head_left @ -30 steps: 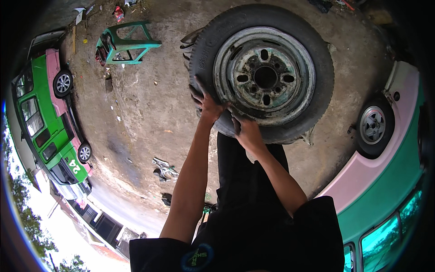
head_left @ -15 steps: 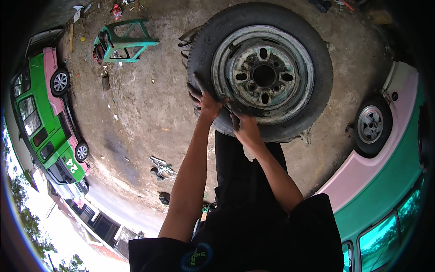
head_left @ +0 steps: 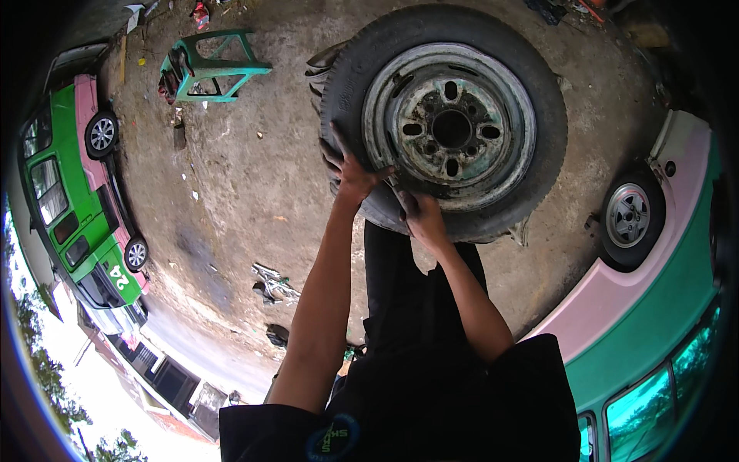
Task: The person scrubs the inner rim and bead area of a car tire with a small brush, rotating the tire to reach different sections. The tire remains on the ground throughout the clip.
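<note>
A worn black tyre [head_left: 342, 100] on a scuffed, rusty steel rim [head_left: 508, 158] sits before me, its face with the slots and centre hole turned toward me. My left hand [head_left: 356, 179] lies on the sidewall at the tyre's near left, fingers spread over the outer edge and thumb pointing at the rim. Close beside it, my right hand [head_left: 425, 221] is closed around a narrow grey bar [head_left: 399, 192] that slants up toward the rim edge by my left thumb. Where the bar's far tip ends is hard to make out.
A green plastic stool [head_left: 223, 69] lies tipped over at the far left, dark cloth on it. A green and pink van [head_left: 69, 192] stands at left, a teal and pink vehicle [head_left: 616, 300] at right. Metal scraps [head_left: 275, 283] lie on the dirty ground.
My right hand has shifted slightly right and toward me, and more of the grey bar shows between my hands. My left hand stays on the tyre, which has barely moved.
</note>
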The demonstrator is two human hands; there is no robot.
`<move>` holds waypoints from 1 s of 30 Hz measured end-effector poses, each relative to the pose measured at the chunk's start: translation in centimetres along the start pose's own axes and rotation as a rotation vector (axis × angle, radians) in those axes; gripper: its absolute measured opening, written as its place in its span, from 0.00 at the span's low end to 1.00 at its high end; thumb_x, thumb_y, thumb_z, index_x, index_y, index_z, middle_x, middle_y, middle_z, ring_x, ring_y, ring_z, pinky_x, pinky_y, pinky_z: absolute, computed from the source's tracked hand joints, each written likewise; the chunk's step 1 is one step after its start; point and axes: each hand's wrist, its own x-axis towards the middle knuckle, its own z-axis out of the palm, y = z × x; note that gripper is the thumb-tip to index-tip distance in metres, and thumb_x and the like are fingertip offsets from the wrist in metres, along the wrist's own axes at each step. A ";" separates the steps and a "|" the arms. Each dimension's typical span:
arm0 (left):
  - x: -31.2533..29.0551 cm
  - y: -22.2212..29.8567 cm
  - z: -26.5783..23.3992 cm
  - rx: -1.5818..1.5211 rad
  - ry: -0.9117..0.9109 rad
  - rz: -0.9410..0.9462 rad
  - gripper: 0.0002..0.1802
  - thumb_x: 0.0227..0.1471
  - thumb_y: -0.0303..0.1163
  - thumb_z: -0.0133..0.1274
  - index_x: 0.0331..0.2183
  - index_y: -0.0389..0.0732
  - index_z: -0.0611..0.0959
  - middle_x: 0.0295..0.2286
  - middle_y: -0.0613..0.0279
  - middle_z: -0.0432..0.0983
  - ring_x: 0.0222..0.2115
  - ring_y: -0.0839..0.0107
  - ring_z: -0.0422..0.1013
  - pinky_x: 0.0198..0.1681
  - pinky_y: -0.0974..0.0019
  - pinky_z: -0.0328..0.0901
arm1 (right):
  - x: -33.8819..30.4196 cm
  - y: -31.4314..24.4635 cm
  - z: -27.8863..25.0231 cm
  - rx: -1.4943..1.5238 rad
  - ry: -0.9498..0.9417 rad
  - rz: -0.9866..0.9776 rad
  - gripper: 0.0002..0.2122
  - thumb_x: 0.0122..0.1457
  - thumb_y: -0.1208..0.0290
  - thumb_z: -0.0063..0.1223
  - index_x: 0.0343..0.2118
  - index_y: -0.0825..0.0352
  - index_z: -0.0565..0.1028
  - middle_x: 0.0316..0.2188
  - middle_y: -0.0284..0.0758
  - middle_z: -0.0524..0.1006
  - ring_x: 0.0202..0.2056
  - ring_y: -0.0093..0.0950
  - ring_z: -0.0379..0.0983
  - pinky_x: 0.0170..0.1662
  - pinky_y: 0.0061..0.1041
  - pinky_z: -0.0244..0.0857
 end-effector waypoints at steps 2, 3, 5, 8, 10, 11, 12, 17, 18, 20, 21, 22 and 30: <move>0.1 -0.2 -0.1 -0.111 -0.071 -0.016 0.88 0.30 0.42 0.79 0.68 0.47 0.24 0.68 0.39 0.46 0.70 0.38 0.27 0.70 0.41 0.27 | -0.1 0.3 -0.8 0.262 -0.148 0.313 0.12 0.71 0.66 0.44 0.41 0.70 0.75 0.24 0.41 0.78 0.13 0.26 0.68 0.16 0.28 0.60; 0.1 -0.1 -0.1 -0.111 -0.074 -0.004 0.88 0.29 0.43 0.80 0.68 0.47 0.24 0.68 0.39 0.47 0.70 0.39 0.28 0.70 0.41 0.27 | -0.2 0.3 -1.0 0.392 -0.164 0.358 0.12 0.71 0.65 0.43 0.42 0.70 0.74 0.22 0.39 0.76 0.11 0.22 0.64 0.14 0.25 0.56; 0.0 0.3 0.2 -0.048 -0.013 0.053 0.89 0.28 0.45 0.80 0.68 0.47 0.24 0.68 0.37 0.45 0.70 0.42 0.34 0.70 0.45 0.32 | -0.2 0.2 -1.2 0.566 -0.177 0.391 0.13 0.72 0.64 0.43 0.44 0.68 0.74 0.22 0.37 0.76 0.09 0.18 0.60 0.11 0.23 0.52; -0.2 0.9 0.7 0.190 0.160 0.066 0.89 0.29 0.47 0.79 0.68 0.49 0.23 0.68 0.33 0.35 0.69 0.44 0.38 0.71 0.49 0.35 | 0.2 -0.3 -0.6 0.640 -0.180 0.372 0.12 0.71 0.65 0.44 0.47 0.68 0.74 0.24 0.37 0.78 0.09 0.21 0.61 0.12 0.23 0.53; -0.5 1.2 0.9 0.412 0.269 -0.038 0.89 0.27 0.48 0.80 0.69 0.51 0.24 0.68 0.29 0.25 0.70 0.40 0.27 0.70 0.43 0.26 | 0.6 -0.6 -0.1 0.600 -0.190 0.377 0.13 0.71 0.65 0.44 0.49 0.69 0.74 0.24 0.36 0.77 0.12 0.21 0.64 0.14 0.23 0.57; -0.5 1.3 0.9 0.376 0.249 -0.049 0.90 0.26 0.49 0.80 0.69 0.53 0.24 0.66 0.27 0.22 0.69 0.36 0.24 0.69 0.40 0.26 | 0.9 -0.7 0.1 0.554 -0.173 0.325 0.14 0.71 0.65 0.45 0.51 0.69 0.74 0.24 0.35 0.77 0.14 0.20 0.66 0.17 0.23 0.58; -0.4 1.4 0.9 0.347 0.250 -0.030 0.91 0.24 0.50 0.80 0.69 0.55 0.24 0.65 0.24 0.18 0.68 0.32 0.22 0.68 0.37 0.27 | 1.2 -0.8 0.2 0.508 -0.164 0.289 0.15 0.71 0.66 0.45 0.53 0.69 0.73 0.24 0.35 0.76 0.17 0.20 0.67 0.19 0.23 0.59; -0.2 1.4 0.9 0.308 0.255 -0.034 0.91 0.24 0.50 0.80 0.69 0.56 0.25 0.66 0.27 0.17 0.67 0.31 0.18 0.67 0.33 0.24 | 1.7 -0.8 0.1 0.279 -0.128 0.276 0.19 0.70 0.69 0.47 0.62 0.67 0.70 0.26 0.32 0.74 0.26 0.18 0.70 0.26 0.22 0.59; -0.3 1.3 1.0 0.306 0.238 -0.051 0.90 0.25 0.49 0.80 0.69 0.53 0.25 0.67 0.31 0.18 0.68 0.34 0.17 0.66 0.35 0.20 | 1.6 -0.8 0.1 0.201 -0.117 0.229 0.19 0.70 0.70 0.47 0.63 0.66 0.69 0.26 0.31 0.73 0.25 0.17 0.69 0.26 0.22 0.58; -0.3 1.3 1.0 0.311 0.229 -0.052 0.90 0.26 0.49 0.80 0.69 0.49 0.26 0.69 0.37 0.21 0.68 0.37 0.15 0.66 0.36 0.16 | 1.5 -0.7 0.1 0.225 -0.111 0.218 0.19 0.70 0.71 0.46 0.63 0.65 0.69 0.26 0.28 0.71 0.25 0.16 0.66 0.26 0.21 0.57; -0.4 1.2 1.0 0.319 0.238 -0.039 0.90 0.26 0.49 0.80 0.69 0.49 0.26 0.70 0.39 0.22 0.68 0.37 0.15 0.65 0.36 0.16 | 1.4 -0.7 0.1 0.328 -0.120 0.259 0.19 0.70 0.72 0.46 0.62 0.65 0.70 0.26 0.27 0.70 0.25 0.16 0.64 0.26 0.21 0.56; -0.4 1.2 1.0 0.320 0.243 -0.029 0.90 0.26 0.49 0.80 0.69 0.48 0.27 0.70 0.41 0.22 0.68 0.37 0.15 0.65 0.35 0.16 | 1.4 -0.6 0.1 0.417 -0.135 0.345 0.18 0.70 0.72 0.45 0.62 0.65 0.71 0.26 0.25 0.69 0.25 0.16 0.62 0.26 0.21 0.56; -0.3 1.7 0.9 0.319 0.212 -0.073 0.87 0.30 0.44 0.79 0.69 0.47 0.26 0.70 0.39 0.28 0.69 0.41 0.21 0.69 0.44 0.21 | 2.1 -0.4 -0.6 0.332 -0.192 0.277 0.20 0.72 0.68 0.46 0.65 0.59 0.68 0.22 0.22 0.63 0.20 0.14 0.57 0.21 0.17 0.52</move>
